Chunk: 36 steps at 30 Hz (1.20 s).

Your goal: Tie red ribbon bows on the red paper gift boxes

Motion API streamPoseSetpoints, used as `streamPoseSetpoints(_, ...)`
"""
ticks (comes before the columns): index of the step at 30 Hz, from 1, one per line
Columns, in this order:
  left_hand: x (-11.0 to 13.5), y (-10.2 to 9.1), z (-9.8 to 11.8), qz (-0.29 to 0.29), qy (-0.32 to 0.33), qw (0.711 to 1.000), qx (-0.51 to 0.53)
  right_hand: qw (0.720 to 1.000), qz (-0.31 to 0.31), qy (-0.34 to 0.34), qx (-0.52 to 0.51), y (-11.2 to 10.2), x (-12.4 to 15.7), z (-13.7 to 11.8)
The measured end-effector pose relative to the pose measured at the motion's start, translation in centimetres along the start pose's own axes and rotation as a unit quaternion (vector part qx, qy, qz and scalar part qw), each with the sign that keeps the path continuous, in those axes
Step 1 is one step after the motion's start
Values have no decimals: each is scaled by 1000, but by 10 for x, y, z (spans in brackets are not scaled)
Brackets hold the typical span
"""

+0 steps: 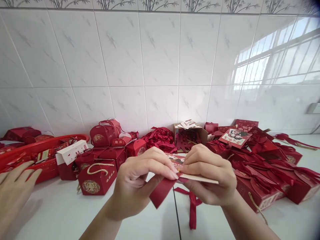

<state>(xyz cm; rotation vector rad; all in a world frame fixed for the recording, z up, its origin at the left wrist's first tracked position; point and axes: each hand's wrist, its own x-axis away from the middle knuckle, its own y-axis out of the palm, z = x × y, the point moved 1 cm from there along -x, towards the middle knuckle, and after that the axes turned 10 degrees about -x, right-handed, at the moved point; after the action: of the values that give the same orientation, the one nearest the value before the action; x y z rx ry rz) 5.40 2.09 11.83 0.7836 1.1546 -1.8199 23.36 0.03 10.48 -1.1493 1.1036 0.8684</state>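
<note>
My left hand (145, 176) and my right hand (207, 175) are both closed on a red paper gift box (162, 192) in front of me. Its left part shows dark red, and a cream edge sticks out under my right fingers. A printed panel shows between the hands; the fingers hide much of the rest. The fingertips of both hands meet near its middle, around a small yellowish bit I cannot make out. Just below, a red ribbon (192, 210) lies on the white table (140, 223).
At left, a co-worker's hand (20, 186) is by a red basin (82, 137) of wrapped packets. Red gift boxes (98, 178) stand beside it. A ribbon heap (160, 139) and cardboard box (203, 136) sit by the wall. Ribboned boxes (260, 186) are piled at right.
</note>
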Motion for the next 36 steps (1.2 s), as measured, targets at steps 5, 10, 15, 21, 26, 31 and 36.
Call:
streamPoseSetpoints(5, 0, -11, 0, -73, -85, 991, -69, 1000, -12, -10, 3, 6, 1, 3)
streamPoseSetpoints(10, 7, -20, 0, -116, -133, 975, -132, 1000, -27, 1, 0, 12, 3, 5)
streamPoseSetpoints(15, 7, -18, -1, -77, -134, 981, -119, 1000, -23, 13, 5, 12, 3, 7)
streamPoseSetpoints(21, 3, -13, -3, -33, -116, 989, -86, 999, 1, 44, 0, 10, 3, 8)
streamPoseSetpoints(26, 3, -14, -4, -47, -124, 989, -66, 999, 2, 53, -15, 13, 5, 8)
streamPoseSetpoints(31, 4, -20, -3, -18, -156, 984, -90, 989, -28, 127, -70, 12, 5, 12)
streamPoseSetpoints(36, 1, -22, -10, 77, -224, 961, -142, 939, -124, 301, -111, -3, 3, 21)
